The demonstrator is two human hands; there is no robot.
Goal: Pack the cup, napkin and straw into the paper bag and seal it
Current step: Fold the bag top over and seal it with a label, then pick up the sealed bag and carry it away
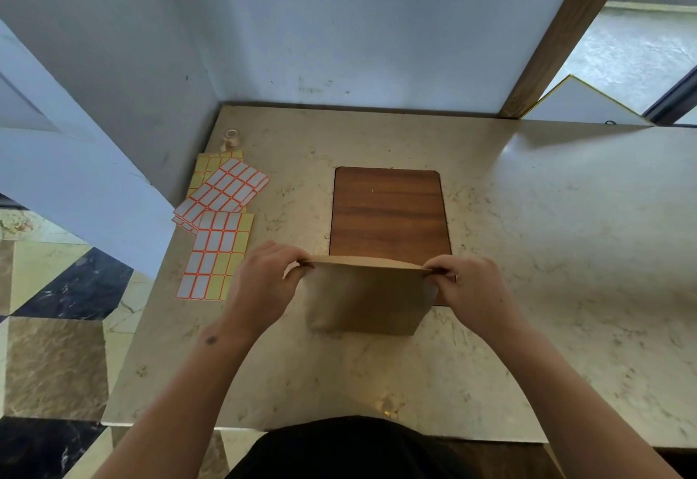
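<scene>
Left hand (264, 282) and right hand (471, 286) each pinch a top corner of the thin brown paper bag (366, 297) — light, crushable, best held there.

The paper bag (364, 299) is matt brown kraft paper, smooth with a soft crease. The countertop (547, 252) looks like polished beige marble, veined and glossy. The board (388, 211) shows dark wood grain. The label sheets (222, 222) at left are glossy paper.
</scene>
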